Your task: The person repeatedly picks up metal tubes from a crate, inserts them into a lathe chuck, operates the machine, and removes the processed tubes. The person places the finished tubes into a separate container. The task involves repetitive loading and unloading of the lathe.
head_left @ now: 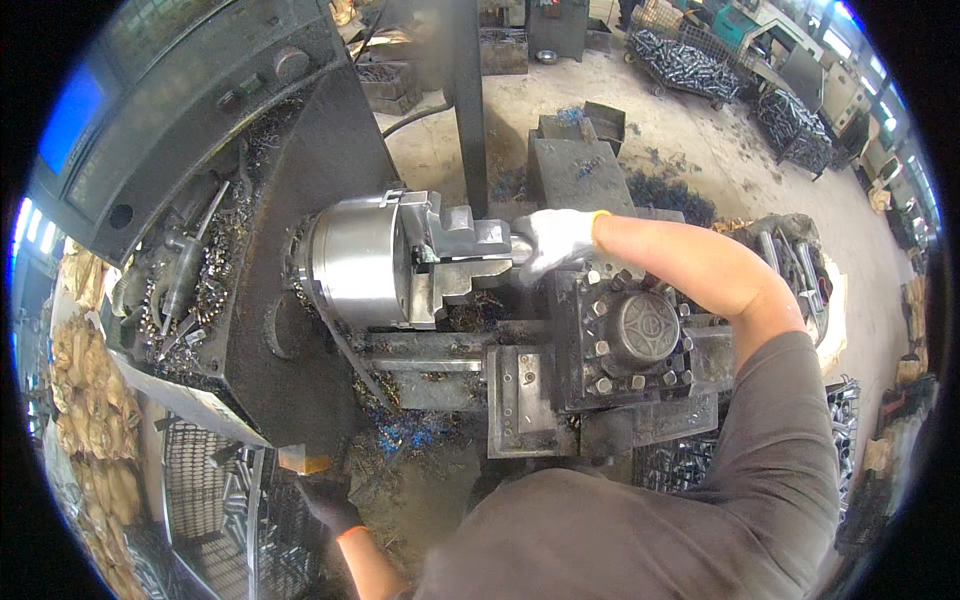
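Observation:
My right hand [558, 240], in a white glove with a yellow cuff, is closed round the end of a short metal cylinder [520, 250] at the stepped jaws [460, 238] of a lathe chuck [355, 262]. Its fingers hide most of that piece. Right beside this hand, on the near side, stands the square tool post [625, 335] with its ring of bolts. Low at the left, my left hand [330, 503] wears a dark glove with an orange cuff. It is beside a yellow-orange block [305, 460]; its fingers are too dark to make out.
Metal shavings and hand tools [185, 270] lie on the headstock at the left. A wire basket [215, 490] with metal tubes stands below it. Blue and dark chips [410, 432] lie under the bed. Carts of metal parts [685, 65] stand far right.

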The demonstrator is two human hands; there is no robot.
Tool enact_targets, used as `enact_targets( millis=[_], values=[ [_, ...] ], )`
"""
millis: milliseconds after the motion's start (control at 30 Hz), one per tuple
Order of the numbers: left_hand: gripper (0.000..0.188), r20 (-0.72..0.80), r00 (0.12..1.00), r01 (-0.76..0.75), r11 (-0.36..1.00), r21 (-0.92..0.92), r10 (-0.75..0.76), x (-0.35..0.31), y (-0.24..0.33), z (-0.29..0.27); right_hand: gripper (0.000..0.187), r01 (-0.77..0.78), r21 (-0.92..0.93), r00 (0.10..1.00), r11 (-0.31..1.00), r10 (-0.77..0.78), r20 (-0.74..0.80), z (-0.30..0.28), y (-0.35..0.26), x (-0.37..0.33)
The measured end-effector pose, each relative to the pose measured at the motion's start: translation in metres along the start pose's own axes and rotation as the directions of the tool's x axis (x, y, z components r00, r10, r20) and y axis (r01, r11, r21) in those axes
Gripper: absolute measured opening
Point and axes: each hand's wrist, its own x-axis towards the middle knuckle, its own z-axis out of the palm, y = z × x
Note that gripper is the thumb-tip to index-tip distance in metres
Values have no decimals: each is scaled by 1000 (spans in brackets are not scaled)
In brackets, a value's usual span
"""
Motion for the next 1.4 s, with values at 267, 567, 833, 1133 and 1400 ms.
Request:
enact_targets(
  millis=[267,567,833,1133,1400],
  values=[
    [52,225,950,235,971,-47,-219,25,18,-25,56,-58,-193,998,979,54,-26,2,-8,19],
    [44,197,969,-180,970,163,147,14,7,-21,67,-48,-67,996,997,52,70,-7,16,16],
    [57,373,331,-873,130,471,867,-70,99,77,46,-118,-20,661,993,64,-747,-9,-98,-164],
    [86,781,168,-830,-342,441,601,-82,242,447,37,119,472,832,874,171,-528,142,-181,-244],
    [88,781,309,-776,-331,537,543,-83,238,464,36,148,472,832,869,149,-534,175,-155,-237]
  ],
)
